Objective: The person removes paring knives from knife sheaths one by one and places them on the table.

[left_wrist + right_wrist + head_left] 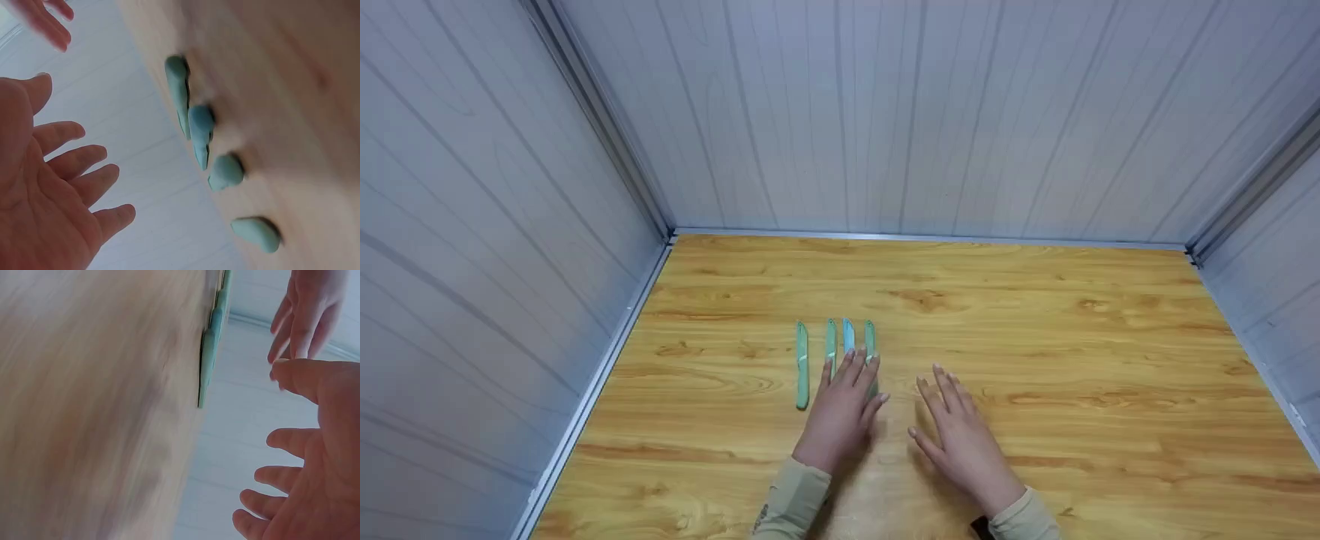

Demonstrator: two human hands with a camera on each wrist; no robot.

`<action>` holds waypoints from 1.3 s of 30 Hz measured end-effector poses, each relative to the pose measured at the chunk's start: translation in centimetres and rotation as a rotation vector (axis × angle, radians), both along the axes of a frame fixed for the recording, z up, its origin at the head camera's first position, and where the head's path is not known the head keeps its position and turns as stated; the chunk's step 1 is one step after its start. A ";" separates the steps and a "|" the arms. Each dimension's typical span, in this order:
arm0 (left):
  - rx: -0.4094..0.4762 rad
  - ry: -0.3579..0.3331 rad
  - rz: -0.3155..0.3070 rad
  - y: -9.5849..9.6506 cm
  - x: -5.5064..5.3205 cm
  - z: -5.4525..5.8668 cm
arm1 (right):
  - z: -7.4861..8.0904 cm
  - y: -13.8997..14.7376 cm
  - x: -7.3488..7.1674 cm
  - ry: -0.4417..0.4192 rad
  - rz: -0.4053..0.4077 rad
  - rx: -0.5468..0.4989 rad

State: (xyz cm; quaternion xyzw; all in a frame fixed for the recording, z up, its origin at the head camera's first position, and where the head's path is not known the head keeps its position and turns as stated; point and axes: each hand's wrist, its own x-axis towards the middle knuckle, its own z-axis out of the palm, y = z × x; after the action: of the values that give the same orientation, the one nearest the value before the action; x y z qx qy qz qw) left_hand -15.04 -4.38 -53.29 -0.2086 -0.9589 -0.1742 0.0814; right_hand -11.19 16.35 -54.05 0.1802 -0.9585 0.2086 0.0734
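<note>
The leftmost green tool [802, 367], the next green tool [831, 336], the blue tool [848, 331] and the rightmost green tool [870, 336] lay side by side on the wooden table [1110, 360], left of its middle, thin ends facing away. All 4 looked like slim plastic razors, so my guess was light, stiff, a bit slick and not very fragile, though I'd have treated the thin ends as possibly sharp. Best grab, imo: pinch the fat near end across its sides. The leftmost had decent gaps around it; the blue was tucked between 2 greens, so finger room was tighter there.

The left hand [840, 416] hovered over the near ends of the right-hand 3, fingers extended and slightly spread, holding nothing. The right hand [960, 442], right of the row, had its fingers apart too, nothing in them.

Lots of sliding room rightward and beyond. The back wall [885, 112], left wall [472, 300] and right wall [1282, 285] were well apart from the row.
</note>
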 end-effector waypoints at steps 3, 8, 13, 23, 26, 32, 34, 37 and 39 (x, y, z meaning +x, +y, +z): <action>-0.011 0.008 -0.018 -0.5 -0.7 0.1 | 0.0 -0.6 -0.1 0.009 0.032 0.011; 0.000 -0.034 -0.037 -1.2 -2.2 0.1 | 0.1 -1.6 -0.5 0.004 0.072 0.044; -0.008 -0.060 -0.051 -1.7 -3.8 0.2 | 0.1 -2.5 -1.1 0.001 0.123 0.070; -0.097 -0.106 -0.092 -2.3 -6.7 0.2 | -0.1 -3.3 -2.4 -0.036 0.197 0.065; -0.123 -0.122 -0.104 -2.3 -7.5 -0.1 | -0.3 -3.5 -2.7 -0.050 0.211 0.082; -0.171 -0.165 -0.128 -2.3 -8.7 -0.3 | -0.3 -3.9 -3.6 -0.052 0.223 0.099; -0.168 -0.174 -0.133 -2.3 -9.0 -0.4 | -0.4 -3.9 -4.0 -0.052 0.223 0.107; -0.160 -0.183 -0.131 -2.2 -9.6 -0.6 | -0.4 -4.0 -4.5 -0.053 0.229 0.120; -0.154 -0.186 -0.126 -2.2 -9.9 -0.8 | -0.4 -4.1 -4.8 -0.060 0.233 0.118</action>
State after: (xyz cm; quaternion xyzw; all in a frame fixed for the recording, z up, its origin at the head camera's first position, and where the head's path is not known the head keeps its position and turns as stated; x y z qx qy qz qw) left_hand -24.93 -6.57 -54.04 -0.2572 -0.9578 -0.1232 -0.0351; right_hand -16.03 12.25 -54.47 0.2879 -0.9434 0.1643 0.0090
